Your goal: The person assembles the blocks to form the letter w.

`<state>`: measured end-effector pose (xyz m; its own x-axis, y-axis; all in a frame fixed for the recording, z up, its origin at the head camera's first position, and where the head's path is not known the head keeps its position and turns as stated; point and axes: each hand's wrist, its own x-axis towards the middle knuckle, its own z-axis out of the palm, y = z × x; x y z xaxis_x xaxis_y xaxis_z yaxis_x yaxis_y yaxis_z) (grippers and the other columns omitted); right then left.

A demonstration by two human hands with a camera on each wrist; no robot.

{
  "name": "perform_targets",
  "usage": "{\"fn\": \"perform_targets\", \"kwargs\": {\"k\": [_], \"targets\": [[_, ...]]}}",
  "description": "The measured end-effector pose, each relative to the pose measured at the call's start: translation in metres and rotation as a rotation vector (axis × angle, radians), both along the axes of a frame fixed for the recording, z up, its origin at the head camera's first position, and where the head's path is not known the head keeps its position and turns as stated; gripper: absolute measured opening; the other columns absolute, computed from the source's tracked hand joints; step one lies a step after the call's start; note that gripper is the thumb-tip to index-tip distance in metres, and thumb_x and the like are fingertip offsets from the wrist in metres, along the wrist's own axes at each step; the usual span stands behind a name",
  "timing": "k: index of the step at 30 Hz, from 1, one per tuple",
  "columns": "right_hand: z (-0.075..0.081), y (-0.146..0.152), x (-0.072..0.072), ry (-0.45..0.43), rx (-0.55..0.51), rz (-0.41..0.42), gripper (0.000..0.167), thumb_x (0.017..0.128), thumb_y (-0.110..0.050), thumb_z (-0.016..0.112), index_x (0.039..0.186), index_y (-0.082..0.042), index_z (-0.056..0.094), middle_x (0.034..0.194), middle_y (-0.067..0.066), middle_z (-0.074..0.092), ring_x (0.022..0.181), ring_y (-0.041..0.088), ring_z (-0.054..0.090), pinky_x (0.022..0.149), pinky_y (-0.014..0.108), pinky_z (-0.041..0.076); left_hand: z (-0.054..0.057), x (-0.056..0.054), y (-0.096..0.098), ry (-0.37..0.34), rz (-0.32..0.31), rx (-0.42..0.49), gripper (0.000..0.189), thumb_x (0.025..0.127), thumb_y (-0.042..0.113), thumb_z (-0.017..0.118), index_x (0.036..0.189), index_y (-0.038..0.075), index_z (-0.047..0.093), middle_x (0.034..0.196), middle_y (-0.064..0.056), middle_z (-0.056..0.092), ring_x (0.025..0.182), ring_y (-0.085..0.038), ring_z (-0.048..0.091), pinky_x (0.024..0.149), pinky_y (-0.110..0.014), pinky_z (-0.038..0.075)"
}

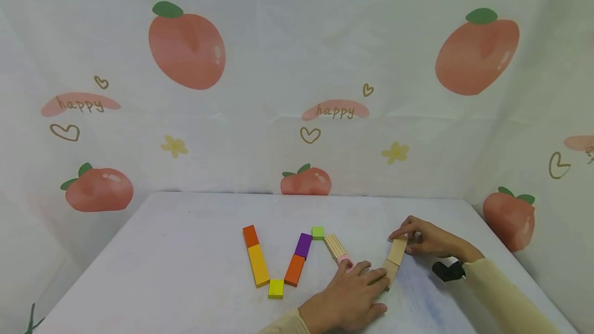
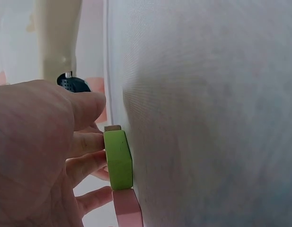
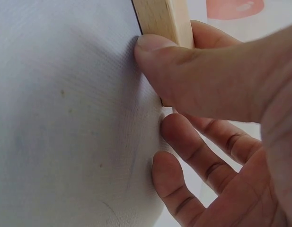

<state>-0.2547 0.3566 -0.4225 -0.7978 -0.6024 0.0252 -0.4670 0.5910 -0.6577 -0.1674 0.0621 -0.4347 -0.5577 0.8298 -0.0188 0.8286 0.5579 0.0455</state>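
My right hand (image 1: pixel 433 238) pinches the far plain wooden block (image 1: pixel 397 250) between thumb and fingers at the right end of a zigzag row. In the right wrist view the thumb presses the side of this wooden block (image 3: pixel 157 19), with the lower fingers apart from it. A second plain wooden block (image 1: pixel 391 270) lies end to end with it. My left hand (image 1: pixel 348 298) is spread low over the row, fingertips at a green block (image 2: pixel 118 161) and a pink block (image 2: pixel 128 210). From the head view the left hand hides the green one and part of the pink.
Leftward the zigzag continues with a ridged wooden block (image 1: pixel 335 247), a light green cube (image 1: pixel 317 233), a purple block (image 1: pixel 303 245), an orange block (image 1: pixel 294 270), a yellow cube (image 1: pixel 276 288), a long yellow block (image 1: pixel 258 267) and an orange-red block (image 1: pixel 250 236). A printed curtain (image 1: pixel 260 66) hangs behind the white table (image 1: pixel 185 256).
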Motion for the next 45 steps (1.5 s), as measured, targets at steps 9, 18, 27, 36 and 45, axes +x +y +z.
{"fn": "perform_targets", "kwargs": {"k": [9, 18, 27, 36, 45], "targets": [[-0.001, -0.001, 0.0, -0.026, -0.001, -0.02, 0.037, 0.087, -0.008, 0.078, 0.123, -0.009, 0.073, 0.11, 0.007, 0.052, 0.09, 0.021, 0.045, 0.072, 0.028, 0.042, 0.0, 0.001, 0.001, -0.007, 0.003, -0.001, 0.053, 0.106, 0.053, 0.042, 0.155, 0.034, 0.04, 0.16, 0.017, 0.031, 0.144, -0.012, 0.033, 0.107, -0.043, 0.036], [0.0, -0.001, -0.001, 0.025, 0.012, -0.002, 0.036, 0.087, -0.007, 0.077, 0.122, -0.01, 0.074, 0.108, 0.006, 0.053, 0.088, 0.019, 0.048, 0.074, 0.03, 0.042, 0.001, 0.001, 0.0, 0.003, 0.004, 0.004, 0.052, 0.106, 0.053, 0.042, 0.155, 0.034, 0.041, 0.16, 0.017, 0.032, 0.144, -0.012, 0.033, 0.107, -0.042, 0.036], [0.0, 0.004, 0.0, 0.027, -0.021, 0.026, 0.044, 0.087, -0.006, 0.076, 0.13, -0.007, 0.068, 0.109, 0.007, 0.056, 0.088, 0.018, 0.051, 0.074, 0.028, 0.045, 0.002, 0.002, 0.0, -0.009, -0.002, 0.005, 0.052, 0.106, 0.052, 0.042, 0.155, 0.034, 0.04, 0.16, 0.016, 0.032, 0.144, -0.012, 0.034, 0.107, -0.042, 0.036], [-0.004, 0.005, 0.0, -0.022, -0.078, -0.057, 0.047, 0.091, -0.014, 0.076, 0.131, 0.007, 0.061, 0.106, 0.007, 0.063, 0.088, 0.008, 0.057, 0.075, 0.027, 0.05, 0.001, 0.002, 0.0, -0.009, 0.009, -0.002, 0.053, 0.106, 0.053, 0.042, 0.156, 0.035, 0.038, 0.161, 0.016, 0.031, 0.144, -0.012, 0.033, 0.108, -0.043, 0.036], [-0.009, 0.001, 0.0, 0.041, -0.087, -0.049, 0.043, 0.091, -0.012, 0.077, 0.126, 0.009, 0.064, 0.101, 0.005, 0.063, 0.083, 0.006, 0.055, 0.073, 0.026, 0.049, 0.0, 0.002, 0.0, -0.007, 0.009, -0.01, 0.053, 0.106, 0.053, 0.041, 0.156, 0.035, 0.037, 0.161, 0.016, 0.03, 0.145, -0.012, 0.032, 0.108, -0.043, 0.035]]}}
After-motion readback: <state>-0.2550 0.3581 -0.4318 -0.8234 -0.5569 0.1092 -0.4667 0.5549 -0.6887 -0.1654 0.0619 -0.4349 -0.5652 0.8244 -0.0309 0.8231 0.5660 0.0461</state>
